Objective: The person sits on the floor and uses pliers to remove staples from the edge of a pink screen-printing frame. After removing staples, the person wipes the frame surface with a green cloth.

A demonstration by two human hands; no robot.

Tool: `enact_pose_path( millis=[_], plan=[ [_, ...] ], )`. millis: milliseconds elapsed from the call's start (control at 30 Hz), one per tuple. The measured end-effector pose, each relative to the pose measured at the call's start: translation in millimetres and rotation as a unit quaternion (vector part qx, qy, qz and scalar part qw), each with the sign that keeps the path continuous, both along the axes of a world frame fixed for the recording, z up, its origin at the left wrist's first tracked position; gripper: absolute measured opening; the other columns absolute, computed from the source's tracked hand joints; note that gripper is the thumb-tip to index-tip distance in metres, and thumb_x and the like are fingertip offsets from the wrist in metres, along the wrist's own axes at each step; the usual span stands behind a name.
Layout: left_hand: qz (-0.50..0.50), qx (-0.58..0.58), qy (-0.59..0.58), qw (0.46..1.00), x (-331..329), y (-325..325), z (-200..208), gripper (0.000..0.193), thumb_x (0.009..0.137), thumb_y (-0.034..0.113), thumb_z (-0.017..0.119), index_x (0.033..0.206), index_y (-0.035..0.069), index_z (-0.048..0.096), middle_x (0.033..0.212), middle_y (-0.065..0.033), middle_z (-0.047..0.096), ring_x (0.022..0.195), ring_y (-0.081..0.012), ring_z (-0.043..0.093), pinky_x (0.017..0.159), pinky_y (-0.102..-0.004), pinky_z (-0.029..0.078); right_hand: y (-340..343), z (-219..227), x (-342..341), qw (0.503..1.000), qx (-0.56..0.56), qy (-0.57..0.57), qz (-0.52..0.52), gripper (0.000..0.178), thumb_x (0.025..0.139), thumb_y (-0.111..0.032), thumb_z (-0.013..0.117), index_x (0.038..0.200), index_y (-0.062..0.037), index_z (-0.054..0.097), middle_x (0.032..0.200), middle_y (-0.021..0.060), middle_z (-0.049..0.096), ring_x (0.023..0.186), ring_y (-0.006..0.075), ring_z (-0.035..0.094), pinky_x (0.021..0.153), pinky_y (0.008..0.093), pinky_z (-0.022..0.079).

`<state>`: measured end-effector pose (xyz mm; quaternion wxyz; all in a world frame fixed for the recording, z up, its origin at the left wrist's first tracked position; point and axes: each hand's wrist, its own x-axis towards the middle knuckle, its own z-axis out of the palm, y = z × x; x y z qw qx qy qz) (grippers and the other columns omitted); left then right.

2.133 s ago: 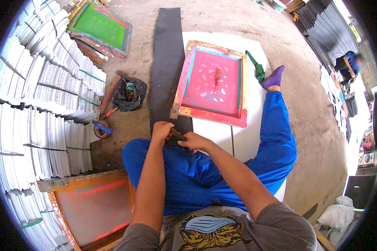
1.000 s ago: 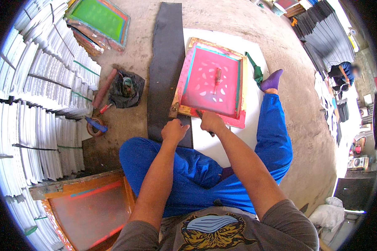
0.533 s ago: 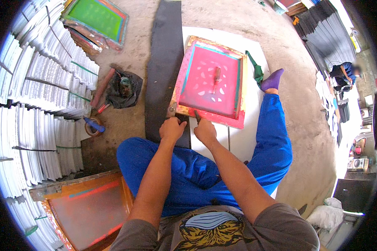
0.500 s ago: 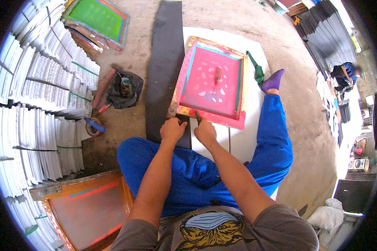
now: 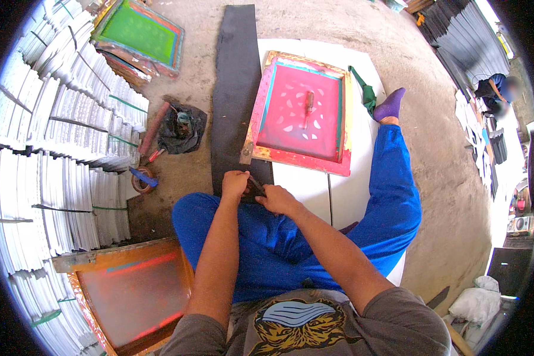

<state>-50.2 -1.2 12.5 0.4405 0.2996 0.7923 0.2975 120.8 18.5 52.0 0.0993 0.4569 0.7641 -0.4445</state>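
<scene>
My right hand [image 5: 275,198] is closed around a slim dark tool [image 5: 256,184], whose exact kind I cannot make out. Its far end points at my left hand [image 5: 235,183], which is curled shut; whatever its fingers hold is hidden. Both hands are over the near end of a black strip [image 5: 234,113], just short of a wooden-framed printing screen [image 5: 302,168]. Neither hand touches the screen. On its pink mesh [image 5: 279,115], marked with pale leaf-like shapes, rests a small handled tool [image 5: 309,102].
White board [image 5: 362,154] lies under the screen, a green cloth [image 5: 366,94] beside it. Left stand bundled white sheets [image 5: 71,148], a black plastic bag [image 5: 183,127], a tape roll [image 5: 142,180], a green screen [image 5: 139,32] and another frame [image 5: 121,261]. A person [image 5: 493,92] sits far right.
My hands have drawn back from the screen's near edge and closer to each other. The dark tool in my right hand has swung from pointing forward to pointing left.
</scene>
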Motion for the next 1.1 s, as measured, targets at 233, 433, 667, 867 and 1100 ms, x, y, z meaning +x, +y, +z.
enact_pose_path(
  millis=[233, 433, 667, 867, 1100],
  plan=[
    [-0.086, -0.129, 0.201, 0.967, 9.8, -1.6, 34.3, 0.044, 0.082, 0.045, 0.075, 0.097, 0.004, 0.074, 0.099, -0.0191, 0.073, 0.099, -0.0362, 0.070, 0.084, -0.0477, 0.055, 32.4, 1.8, 22.4, 0.993, 0.065, -0.064, 0.076, 0.043, 0.090, -0.041, 0.066, 0.106, -0.0008, 0.066, 0.102, 0.0241, 0.070, 0.098, 0.0400, 0.068, 0.088, 0.0492, 0.052],
    [-0.107, -0.143, 0.213, 0.960, 13.4, 0.1, 45.5, 0.051, 0.079, 0.049, 0.077, 0.109, 0.008, 0.070, 0.112, -0.0192, 0.070, 0.105, -0.0381, 0.068, 0.089, -0.0482, 0.055, 84.3, 61.0, 19.1, 0.949, 0.178, -0.238, 0.106, 0.026, 0.087, -0.021, 0.063, 0.103, -0.0029, 0.073, 0.105, 0.0213, 0.072, 0.098, 0.0361, 0.071, 0.083, 0.0500, 0.056],
    [-0.081, -0.102, 0.182, 0.975, 8.1, 1.1, 46.9, 0.049, 0.081, 0.046, 0.076, 0.112, 0.009, 0.069, 0.111, -0.0178, 0.071, 0.105, -0.0376, 0.068, 0.087, -0.0488, 0.055, 100.6, 85.2, -9.2, 0.913, 0.194, -0.299, 0.196, 0.028, 0.084, -0.014, 0.059, 0.106, -0.0056, 0.074, 0.110, 0.0170, 0.072, 0.103, 0.0325, 0.070, 0.085, 0.0460, 0.057],
    [-0.073, -0.054, 0.177, 0.980, 9.8, 5.8, 42.0, 0.047, 0.083, 0.044, 0.075, 0.112, 0.007, 0.068, 0.112, -0.0177, 0.070, 0.106, -0.0371, 0.067, 0.088, -0.0484, 0.055, 108.9, 67.9, -23.9, 0.889, 0.209, -0.342, 0.220, 0.028, 0.087, -0.021, 0.061, 0.109, -0.0092, 0.075, 0.108, 0.0139, 0.073, 0.097, 0.0314, 0.072, 0.076, 0.0491, 0.060],
    [-0.073, -0.048, 0.174, 0.981, 9.5, 6.4, 57.0, 0.047, 0.083, 0.042, 0.075, 0.113, 0.007, 0.068, 0.112, -0.0192, 0.070, 0.106, -0.0381, 0.067, 0.088, -0.0488, 0.055, 123.5, 52.7, -56.1, 0.863, 0.166, -0.428, 0.213, 0.029, 0.083, -0.023, 0.067, 0.108, -0.0102, 0.074, 0.102, 0.0105, 0.074, 0.087, 0.0304, 0.073, 0.057, 0.0560, 0.060]
  ],
)
